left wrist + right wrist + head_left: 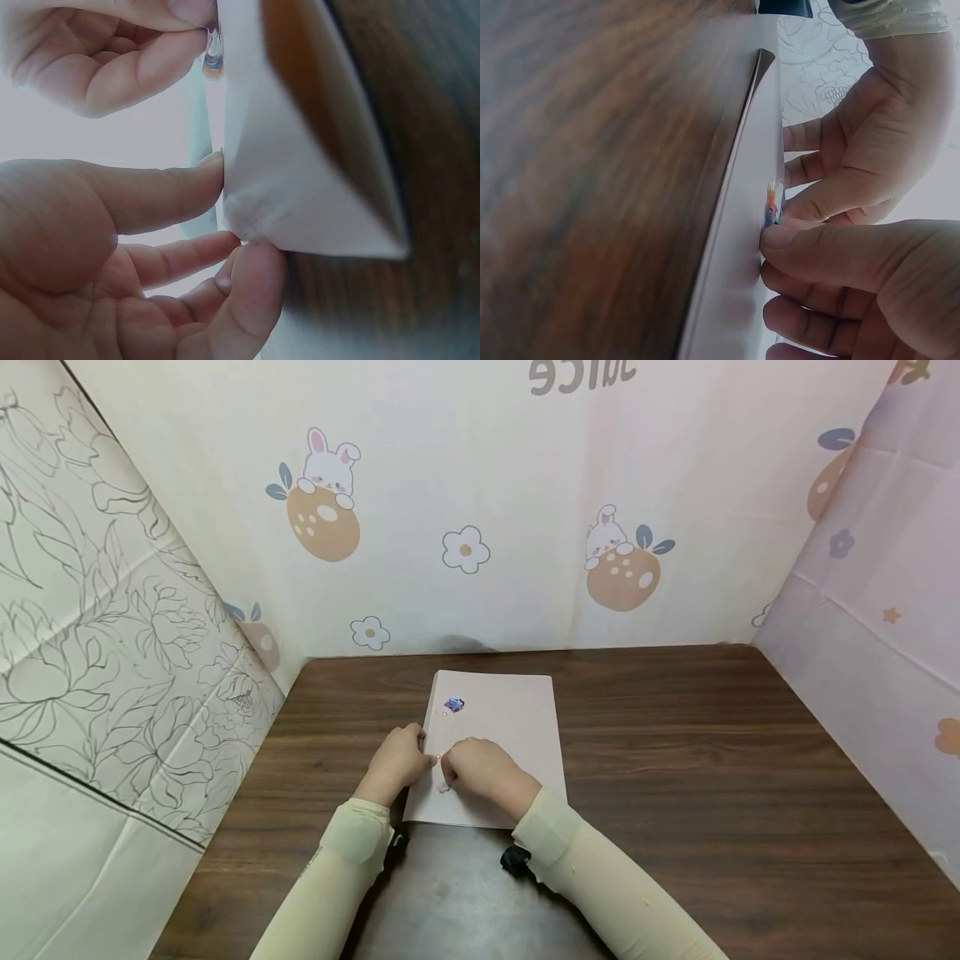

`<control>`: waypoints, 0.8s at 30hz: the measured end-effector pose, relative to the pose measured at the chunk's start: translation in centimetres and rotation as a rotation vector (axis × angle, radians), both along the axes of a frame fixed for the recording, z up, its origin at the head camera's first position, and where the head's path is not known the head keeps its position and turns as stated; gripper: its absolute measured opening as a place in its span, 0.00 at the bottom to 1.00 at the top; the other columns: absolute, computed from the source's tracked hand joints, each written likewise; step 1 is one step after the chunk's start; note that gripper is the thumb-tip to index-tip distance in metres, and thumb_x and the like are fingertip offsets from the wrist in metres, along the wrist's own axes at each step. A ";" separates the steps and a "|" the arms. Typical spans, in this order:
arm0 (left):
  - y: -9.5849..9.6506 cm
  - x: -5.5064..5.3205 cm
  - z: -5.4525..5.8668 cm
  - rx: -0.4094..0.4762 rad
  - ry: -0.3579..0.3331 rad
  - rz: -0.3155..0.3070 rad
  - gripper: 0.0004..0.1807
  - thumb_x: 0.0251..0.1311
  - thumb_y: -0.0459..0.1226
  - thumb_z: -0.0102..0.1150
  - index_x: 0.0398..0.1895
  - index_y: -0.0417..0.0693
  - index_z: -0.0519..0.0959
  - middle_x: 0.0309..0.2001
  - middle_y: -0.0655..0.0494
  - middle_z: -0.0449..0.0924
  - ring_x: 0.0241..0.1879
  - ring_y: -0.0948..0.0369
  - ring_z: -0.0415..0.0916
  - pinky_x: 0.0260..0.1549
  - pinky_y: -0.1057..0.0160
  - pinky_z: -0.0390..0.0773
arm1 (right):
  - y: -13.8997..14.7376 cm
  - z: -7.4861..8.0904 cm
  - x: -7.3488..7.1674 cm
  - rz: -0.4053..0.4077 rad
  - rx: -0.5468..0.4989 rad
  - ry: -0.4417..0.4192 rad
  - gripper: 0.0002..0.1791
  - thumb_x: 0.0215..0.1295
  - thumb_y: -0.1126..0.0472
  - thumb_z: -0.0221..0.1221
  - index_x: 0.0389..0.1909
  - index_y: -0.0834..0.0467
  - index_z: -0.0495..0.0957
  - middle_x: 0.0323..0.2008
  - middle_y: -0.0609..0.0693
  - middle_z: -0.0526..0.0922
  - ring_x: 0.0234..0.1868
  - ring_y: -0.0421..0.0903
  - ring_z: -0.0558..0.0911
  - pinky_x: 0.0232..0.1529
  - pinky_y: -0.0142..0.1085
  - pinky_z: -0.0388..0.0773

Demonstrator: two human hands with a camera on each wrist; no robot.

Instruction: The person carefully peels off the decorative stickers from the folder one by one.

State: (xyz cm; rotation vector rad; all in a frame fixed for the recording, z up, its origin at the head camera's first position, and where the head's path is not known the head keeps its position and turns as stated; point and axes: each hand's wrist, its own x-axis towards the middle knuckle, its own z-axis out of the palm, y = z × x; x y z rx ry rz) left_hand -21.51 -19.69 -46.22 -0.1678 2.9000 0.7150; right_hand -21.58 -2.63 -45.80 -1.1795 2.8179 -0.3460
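Observation:
A flat white paper item (498, 718) with layered edges lies on the table. My left hand (396, 763) rests at its left edge, the thumb (199, 180) touching the surface and the other fingertips at the border. Over the same side, my right hand (483, 770) pinches a small shiny, colourful sticker-like piece (771, 204) between thumb and finger, close against the paper. That piece also appears in the left wrist view as a glossy bit (214, 56). Farther up the sheet sits a blue-purple shiny decoration (454, 703).
A small orange dot (444, 714) is just below the blue decoration, and a small pale piece (443, 788) lies beside my right hand. Dark wooden table (675, 760) surrounds the paper. Patterned cloth walls (465, 460) stand behind and at both sides.

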 end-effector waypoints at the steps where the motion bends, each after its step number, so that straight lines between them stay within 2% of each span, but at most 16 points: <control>1: 0.0 0.0 0.0 0.000 0.001 -0.001 0.28 0.61 0.42 0.71 0.61 0.39 0.76 0.56 0.37 0.77 0.51 0.48 0.77 0.49 0.48 0.80 | 0.0 0.0 0.0 0.003 0.001 0.000 0.13 0.63 0.64 0.67 0.20 0.49 0.81 0.21 0.39 0.77 0.25 0.39 0.72 0.30 0.34 0.71; 11: 0.0 0.0 -0.1 0.003 -0.004 0.004 0.28 0.61 0.42 0.71 0.61 0.39 0.76 0.56 0.37 0.77 0.49 0.48 0.78 0.47 0.48 0.81 | 0.3 -0.3 -0.1 0.024 0.007 -0.013 0.13 0.63 0.64 0.68 0.20 0.48 0.80 0.21 0.38 0.76 0.24 0.39 0.71 0.30 0.33 0.71; 17: 0.0 0.0 -0.1 0.006 0.001 -0.008 0.28 0.61 0.42 0.71 0.61 0.40 0.76 0.58 0.37 0.77 0.52 0.48 0.78 0.49 0.48 0.81 | 0.8 -0.5 -0.4 0.009 0.002 -0.030 0.13 0.61 0.64 0.69 0.21 0.47 0.80 0.22 0.38 0.77 0.25 0.39 0.72 0.31 0.33 0.72; 24: -0.1 0.0 -0.1 0.008 0.008 -0.014 0.27 0.61 0.41 0.71 0.61 0.40 0.76 0.58 0.37 0.78 0.53 0.47 0.78 0.48 0.48 0.82 | 1.3 -0.2 -0.4 0.012 -0.009 -0.041 0.12 0.61 0.64 0.69 0.21 0.49 0.82 0.21 0.38 0.76 0.25 0.39 0.73 0.31 0.34 0.72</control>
